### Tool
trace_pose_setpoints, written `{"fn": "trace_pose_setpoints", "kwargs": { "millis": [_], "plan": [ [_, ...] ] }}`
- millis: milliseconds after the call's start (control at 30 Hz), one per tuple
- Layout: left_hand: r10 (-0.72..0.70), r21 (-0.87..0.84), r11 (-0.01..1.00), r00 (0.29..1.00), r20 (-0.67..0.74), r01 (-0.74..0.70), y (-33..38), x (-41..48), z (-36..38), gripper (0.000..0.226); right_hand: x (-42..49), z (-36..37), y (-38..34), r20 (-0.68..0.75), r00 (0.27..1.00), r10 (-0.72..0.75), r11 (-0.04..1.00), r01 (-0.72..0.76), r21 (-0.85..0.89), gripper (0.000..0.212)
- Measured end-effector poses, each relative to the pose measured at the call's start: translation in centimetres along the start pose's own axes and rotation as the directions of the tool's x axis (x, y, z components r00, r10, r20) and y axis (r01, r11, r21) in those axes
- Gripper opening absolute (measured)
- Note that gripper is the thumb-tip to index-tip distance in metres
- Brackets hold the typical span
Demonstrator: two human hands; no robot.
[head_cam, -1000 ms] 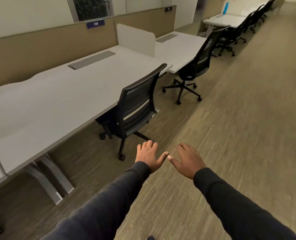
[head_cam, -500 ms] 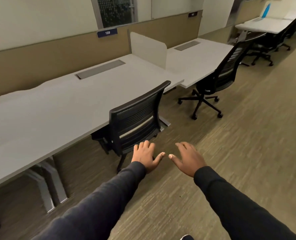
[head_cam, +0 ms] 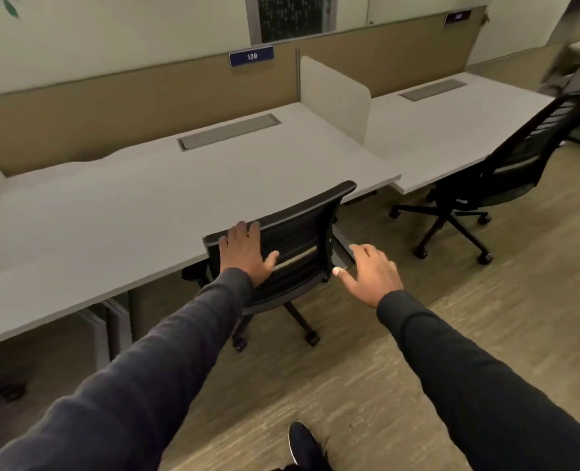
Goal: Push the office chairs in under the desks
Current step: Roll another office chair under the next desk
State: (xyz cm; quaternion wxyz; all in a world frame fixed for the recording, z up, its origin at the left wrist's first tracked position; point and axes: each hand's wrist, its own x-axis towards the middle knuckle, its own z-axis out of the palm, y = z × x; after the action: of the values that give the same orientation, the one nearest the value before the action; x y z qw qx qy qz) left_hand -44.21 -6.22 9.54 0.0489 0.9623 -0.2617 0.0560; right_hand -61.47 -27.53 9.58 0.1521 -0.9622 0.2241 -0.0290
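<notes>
A black mesh-backed office chair (head_cam: 302, 232) stands at the edge of the long white desk (head_cam: 139, 205), its seat partly under the top. My left hand (head_cam: 244, 254) lies flat on the upper left of the chair's backrest, fingers over the top rim. My right hand (head_cam: 372, 273) hovers open just right of the backrest, fingers spread, not touching it. A second black chair (head_cam: 506, 171) stands pulled out from the neighbouring desk (head_cam: 451, 124) at the right.
A white divider panel (head_cam: 332, 93) separates the two desks. A tan partition with a blue sign reading 139 (head_cam: 251, 56) runs behind them. Desk legs (head_cam: 112, 321) stand at the left below the top. My shoe (head_cam: 302, 443) shows on the carpet.
I have stepped closer to the near chair. My left hand rose from below the seat back onto the backrest's top; my right hand moved up beside it.
</notes>
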Motion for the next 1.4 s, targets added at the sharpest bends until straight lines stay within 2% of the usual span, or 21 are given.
{"fn": "trace_pose_setpoints", "kwargs": {
  "millis": [67,133,200,267,400,500,667,767,867,967,1100,1167,1267,1400],
  "plan": [
    [-0.075,0.021,0.997,0.997,0.027,0.074,-1.1,2.9,0.3,0.082,2.9,-0.3,-0.1,0.011,1.0,-0.021,1.0,0.021,-0.002,0.071],
    [-0.145,0.031,0.989,0.982,0.117,0.142,-2.4,5.3,0.8,0.081,5.6,-0.6,-0.6,0.026,0.999,-0.045,0.999,0.045,0.013,0.073],
    [-0.197,0.055,0.98,0.954,0.225,0.189,-3.6,7.0,1.4,0.067,7.9,-0.7,-1.0,0.026,0.996,-0.08,0.997,0.079,0.014,0.073],
    [-0.207,0.062,0.978,0.941,0.269,0.198,-4.6,7.6,2.0,0.048,9.6,-0.7,-1.3,0.025,0.994,-0.107,0.994,0.107,0.012,0.074],
    [-0.191,0.033,0.981,0.947,0.257,0.189,-5.2,5.8,2.7,0.034,11.0,-0.5,-1.4,0.067,0.987,-0.145,0.989,0.144,0.019,0.079],
    [-0.178,0.061,0.984,0.952,0.25,0.168,-4.7,4.3,2.6,0.037,11.5,-0.4,-0.6,0.084,0.976,-0.202,0.978,0.206,-0.033,0.085],
    [-0.264,0.016,0.963,0.927,0.266,0.269,-3.3,0.8,1.9,0.042,12.3,-0.7,1.0,0.181,0.947,-0.267,0.944,0.295,-0.148,0.099],
    [-0.287,0.051,0.958,0.923,0.257,0.283,-2.6,-2.0,1.4,0.043,12.2,-0.5,2.0,0.244,0.924,-0.295,0.914,0.347,-0.209,0.103],
    [-0.319,0.077,0.948,0.926,0.204,0.31,-2.4,-5.3,0.8,0.045,11.9,-0.1,2.2,0.266,0.901,-0.344,0.882,0.407,-0.238,0.097],
    [-0.324,0.087,0.946,0.93,0.171,0.313,-2.7,-8.3,0.0,0.043,12.0,-0.2,1.5,0.303,0.872,-0.384,0.855,0.46,-0.241,0.081],
    [-0.364,0.09,0.931,0.919,0.153,0.354,-4.6,-12.1,-0.8,0.042,11.7,-0.6,-0.6,0.424,0.781,-0.46,0.756,0.594,-0.274,0.058],
    [-0.38,0.094,0.925,0.913,0.152,0.369,-5.9,-13.6,-1.1,0.041,11.0,-0.1,-1.8,0.431,0.739,-0.518,0.708,0.653,-0.269,0.052],
    [-0.391,0.072,0.92,0.904,0.171,0.384,-7.9,-13.9,-1.8,0.041,10.3,0.9,-3.3,0.373,0.728,-0.575,0.675,0.68,-0.286,0.047],
    [-0.361,0.086,0.932,0.914,0.186,0.351,-10.4,-12.4,-2.3,0.041,10.9,1.3,-5.0,0.342,0.746,-0.572,0.694,0.662,-0.283,0.047]
  ]
}}
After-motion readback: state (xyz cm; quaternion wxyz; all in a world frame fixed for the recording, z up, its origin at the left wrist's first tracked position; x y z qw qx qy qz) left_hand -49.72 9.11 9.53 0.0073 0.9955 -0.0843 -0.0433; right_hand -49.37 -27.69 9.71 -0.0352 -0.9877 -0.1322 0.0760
